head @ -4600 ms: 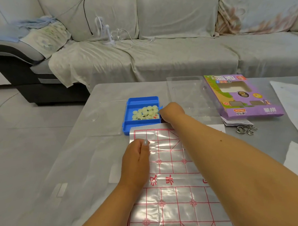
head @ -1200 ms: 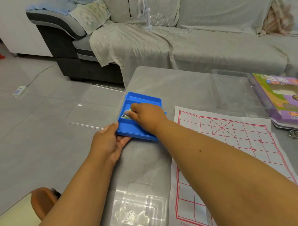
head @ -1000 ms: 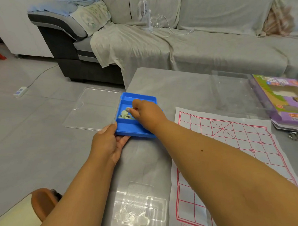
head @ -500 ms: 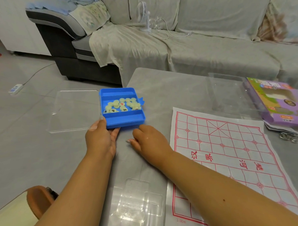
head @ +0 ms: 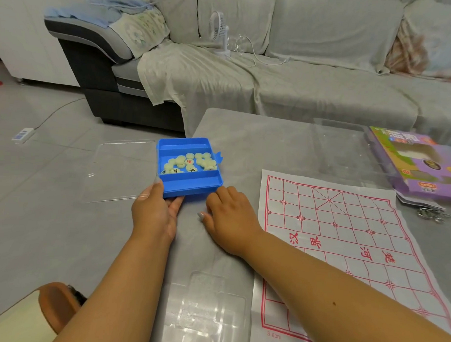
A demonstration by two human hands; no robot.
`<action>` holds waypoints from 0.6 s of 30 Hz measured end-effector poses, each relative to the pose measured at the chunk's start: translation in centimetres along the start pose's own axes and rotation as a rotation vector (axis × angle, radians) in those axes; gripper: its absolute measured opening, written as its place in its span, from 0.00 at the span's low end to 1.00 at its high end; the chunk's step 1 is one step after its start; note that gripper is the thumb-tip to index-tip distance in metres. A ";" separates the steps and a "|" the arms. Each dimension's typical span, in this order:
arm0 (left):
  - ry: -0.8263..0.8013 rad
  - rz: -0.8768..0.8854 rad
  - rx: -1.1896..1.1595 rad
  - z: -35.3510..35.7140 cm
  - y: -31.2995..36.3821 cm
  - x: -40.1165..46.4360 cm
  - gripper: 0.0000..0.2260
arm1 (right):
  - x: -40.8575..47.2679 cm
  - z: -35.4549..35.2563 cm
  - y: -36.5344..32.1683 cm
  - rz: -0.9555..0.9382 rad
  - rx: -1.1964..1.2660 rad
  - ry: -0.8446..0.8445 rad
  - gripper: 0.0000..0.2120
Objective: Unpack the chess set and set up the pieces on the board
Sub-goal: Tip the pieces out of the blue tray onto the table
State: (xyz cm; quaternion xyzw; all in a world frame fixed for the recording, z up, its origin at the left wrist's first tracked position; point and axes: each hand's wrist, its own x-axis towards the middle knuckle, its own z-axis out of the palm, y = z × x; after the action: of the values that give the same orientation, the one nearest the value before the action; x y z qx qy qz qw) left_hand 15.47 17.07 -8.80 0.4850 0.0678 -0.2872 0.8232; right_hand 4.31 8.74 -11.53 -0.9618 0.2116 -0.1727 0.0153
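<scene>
Head view had your left hand [head: 154, 214] gripping the near left corner of the blue tray [head: 192, 187], thumb on its side wall and fingers [head: 176, 203] tucked under the front edge. Pale chess pieces [head: 191, 163] lay heaped in the tray's middle compartment. Your right hand [head: 230, 217] rested palm-down on the desk [head: 259, 136] just beside the tray, fingers loosely curled, holding nothing. Right of the tray, the red-lined board sheet [head: 345, 240] lay flat.
</scene>
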 end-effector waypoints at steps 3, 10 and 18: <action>-0.003 0.000 -0.018 0.1 0.1 -0.1 0.06 | 0.2 -0.2 0.3 0.097 -0.013 -0.073 0.17; 0.000 -0.010 -0.042 0.1 0.2 -0.2 0.05 | 1.2 -0.6 0.5 0.443 0.187 -0.013 0.12; -0.024 -0.015 -0.015 0.0 0.2 -0.2 0.04 | 4.0 -2.9 1.7 0.459 0.523 0.322 0.05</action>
State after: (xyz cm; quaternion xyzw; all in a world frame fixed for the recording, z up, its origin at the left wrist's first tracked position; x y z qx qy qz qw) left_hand 15.40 17.21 -8.52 0.4748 0.0638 -0.2983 0.8255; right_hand 6.01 5.66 -7.68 -0.8138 0.3699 -0.3617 0.2649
